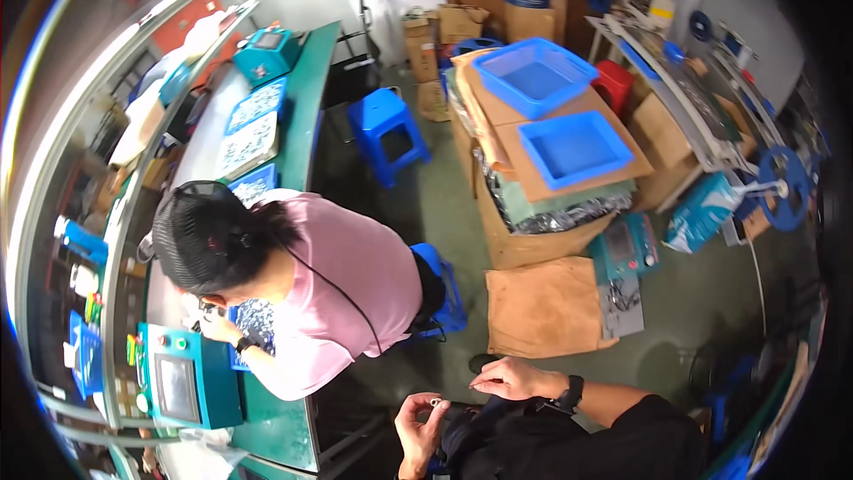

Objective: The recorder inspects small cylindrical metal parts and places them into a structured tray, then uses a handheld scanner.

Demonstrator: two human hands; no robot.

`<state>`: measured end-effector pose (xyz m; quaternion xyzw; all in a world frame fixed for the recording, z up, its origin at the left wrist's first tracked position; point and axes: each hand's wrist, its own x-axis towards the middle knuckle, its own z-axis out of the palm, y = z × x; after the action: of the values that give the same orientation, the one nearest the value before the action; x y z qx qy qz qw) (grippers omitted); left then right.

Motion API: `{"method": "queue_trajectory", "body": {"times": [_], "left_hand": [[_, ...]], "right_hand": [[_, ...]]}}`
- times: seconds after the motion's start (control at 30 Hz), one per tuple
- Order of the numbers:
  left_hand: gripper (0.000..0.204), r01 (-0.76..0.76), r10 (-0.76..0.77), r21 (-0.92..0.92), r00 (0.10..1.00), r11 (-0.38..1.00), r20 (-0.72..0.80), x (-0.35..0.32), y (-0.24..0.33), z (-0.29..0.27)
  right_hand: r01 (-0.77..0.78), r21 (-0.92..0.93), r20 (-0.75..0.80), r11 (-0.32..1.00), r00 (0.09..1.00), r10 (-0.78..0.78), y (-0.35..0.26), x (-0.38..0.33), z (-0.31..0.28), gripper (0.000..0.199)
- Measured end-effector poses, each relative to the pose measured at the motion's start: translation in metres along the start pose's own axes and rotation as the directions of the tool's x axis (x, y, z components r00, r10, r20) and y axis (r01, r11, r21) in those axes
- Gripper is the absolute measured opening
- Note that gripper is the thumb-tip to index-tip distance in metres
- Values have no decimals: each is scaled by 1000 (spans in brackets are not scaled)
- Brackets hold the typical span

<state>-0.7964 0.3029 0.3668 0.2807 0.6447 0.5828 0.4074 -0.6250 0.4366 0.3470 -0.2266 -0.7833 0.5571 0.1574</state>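
Note:
My left hand (416, 431) is raised at the lower middle, its thumb and forefinger pinched on a small whitish piece (435, 403) too tiny to name. To its right, my right hand (520, 380), with a dark watch (571, 389) on the wrist, has its fingertips drawn together, pointing toward the left hand. Whatever those fingers hold, if anything, is too small to make out. The two hands are a short gap apart, in front of my dark clothing.
A person in pink (346, 276) sits at the green bench (275, 431) on the left, beside a teal machine (191, 382). A blue stool (388, 129), blue bins (576, 149) on stacked boxes, and brown cardboard (544, 307) on the floor lie ahead.

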Motion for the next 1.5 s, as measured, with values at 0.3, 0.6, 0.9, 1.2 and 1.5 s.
{"method": "queue_trajectory", "body": {"times": [0.3,0.6,0.9,1.2,1.5], "left_hand": [[16,44,-25,76,972,996,-233,-13,1,9],[18,-59,109,119,875,991,-472,-55,-15,-8],[15,-82,49,-20,758,996,-651,-103,-24,-53],[16,-227,22,-101,481,969,-877,-164,-35,-122],[12,-350,-48,-133,242,927,-969,-164,-17,-220]], "right_hand": [[108,96,380,989,915,-137,-13,56,-19,22],[49,228,682,972,705,-195,-35,88,46,25],[186,159,794,970,559,-238,-65,98,122,21],[-48,101,796,994,602,-51,-128,123,246,33],[296,95,794,950,554,-252,-161,222,447,37]]}}
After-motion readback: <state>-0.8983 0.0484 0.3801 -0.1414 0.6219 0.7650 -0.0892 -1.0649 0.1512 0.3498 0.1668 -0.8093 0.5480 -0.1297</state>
